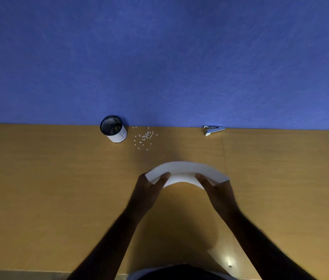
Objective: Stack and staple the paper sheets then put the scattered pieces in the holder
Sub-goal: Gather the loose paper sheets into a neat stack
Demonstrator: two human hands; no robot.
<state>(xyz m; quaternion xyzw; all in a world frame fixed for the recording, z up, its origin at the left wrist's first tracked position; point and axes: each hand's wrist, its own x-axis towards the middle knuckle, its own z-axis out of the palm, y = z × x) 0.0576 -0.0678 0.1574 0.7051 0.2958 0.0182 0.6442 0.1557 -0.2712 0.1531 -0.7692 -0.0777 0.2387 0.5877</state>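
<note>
Your left hand (151, 185) and right hand (217, 188) pinch the bowed paper sheets (186, 171) at opposite ends; square the edges before reaching for the stapler (213, 130).

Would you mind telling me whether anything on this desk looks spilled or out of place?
Yes: small white paper pieces lie scattered on the desk just right of the mesh holder, not inside it.

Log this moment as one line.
left hand + right hand: holding paper sheets | stapler: untouched | scattered pieces: beside holder
</note>
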